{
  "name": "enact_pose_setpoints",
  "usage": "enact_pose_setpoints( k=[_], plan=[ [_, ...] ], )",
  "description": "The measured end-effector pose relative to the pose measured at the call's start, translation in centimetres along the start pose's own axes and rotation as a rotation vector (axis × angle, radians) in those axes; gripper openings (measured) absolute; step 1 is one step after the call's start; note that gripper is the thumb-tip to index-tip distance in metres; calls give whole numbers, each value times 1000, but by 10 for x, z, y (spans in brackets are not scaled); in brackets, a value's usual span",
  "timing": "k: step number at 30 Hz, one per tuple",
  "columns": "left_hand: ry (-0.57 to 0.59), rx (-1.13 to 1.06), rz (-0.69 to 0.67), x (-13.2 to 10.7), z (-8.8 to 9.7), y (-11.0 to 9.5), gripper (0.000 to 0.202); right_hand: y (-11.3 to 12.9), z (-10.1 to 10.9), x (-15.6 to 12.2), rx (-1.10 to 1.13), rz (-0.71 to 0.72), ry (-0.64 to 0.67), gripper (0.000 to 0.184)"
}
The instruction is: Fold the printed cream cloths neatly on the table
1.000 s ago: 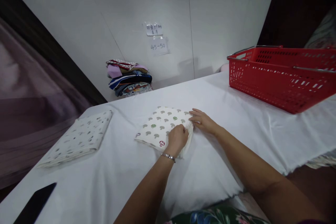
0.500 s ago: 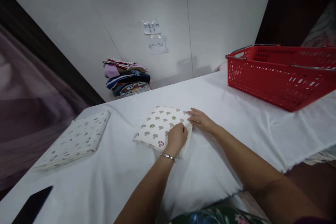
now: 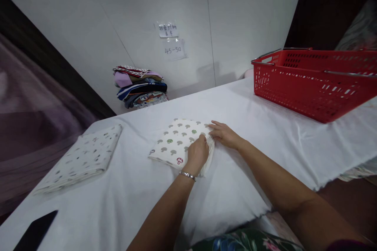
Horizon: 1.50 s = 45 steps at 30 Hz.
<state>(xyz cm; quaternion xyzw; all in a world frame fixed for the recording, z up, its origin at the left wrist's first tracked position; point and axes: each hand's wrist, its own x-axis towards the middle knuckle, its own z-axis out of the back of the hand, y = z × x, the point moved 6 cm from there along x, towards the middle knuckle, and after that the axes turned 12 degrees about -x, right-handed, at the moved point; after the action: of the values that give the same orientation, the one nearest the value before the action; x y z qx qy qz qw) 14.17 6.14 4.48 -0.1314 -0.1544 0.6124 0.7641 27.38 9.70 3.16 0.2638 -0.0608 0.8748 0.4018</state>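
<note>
Grasping the bunched layers at the right side of a folded mushroom-print cloth (image 3: 173,137) with the left hand (image 3: 198,152), fingers curled in and partly hidden. Touching the same cloth's far right corner with the right hand (image 3: 226,136), fingers stretched out and loose rather than clenched. Around the left wrist, a silver bracelet (image 3: 187,175).

Lying flat between the front and back edges of the white-covered counter (image 3: 235,106), well in from the left edge: the mushroom-print cloth, patterned mostly in grey, with some green and red. Near the counter's left edge, a folded speckled cloth (image 3: 85,153); toward the near left corner, a flat black object (image 3: 37,230). Farther right, near the back edge, a red basket (image 3: 306,90) with metal handles. At the back edge toward the far left corner, a pile of folded fabrics (image 3: 141,87); impossible to tell what supports it. On the wall above, two paper signs (image 3: 173,50), the lower reading "45-50".
</note>
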Motion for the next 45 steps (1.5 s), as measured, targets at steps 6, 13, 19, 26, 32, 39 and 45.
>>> enact_pose_setpoints(
  k=[6, 13, 19, 26, 32, 39, 45],
  plan=[
    [16, 9, -1, 0, 1, -2, 16, 5, -1, 2, -73, -5, 14, 24],
    [23, 77, -15, -1, 0, -5, 19, 5, -3, 2, -11, -38, -23, 21],
    [26, 108, -80, -2, -1, -10, 21, 4, 4, 2, 4, -15, -37, 22],
    [32, 99, -88, -7, 0, -16, 17, -1, 3, 0, 7, -21, -44, 21],
    [39, 117, -65, -3, -2, -14, 17, -1, 4, 1, 7, 2, -56, 19],
    [24, 130, -93, -3, 1, -19, 20, -2, 5, 1, -3, 2, -60, 19],
    [28, 115, -126, -7, -2, -21, 15, -6, 2, -1, -12, -19, -14, 16]
  ],
)
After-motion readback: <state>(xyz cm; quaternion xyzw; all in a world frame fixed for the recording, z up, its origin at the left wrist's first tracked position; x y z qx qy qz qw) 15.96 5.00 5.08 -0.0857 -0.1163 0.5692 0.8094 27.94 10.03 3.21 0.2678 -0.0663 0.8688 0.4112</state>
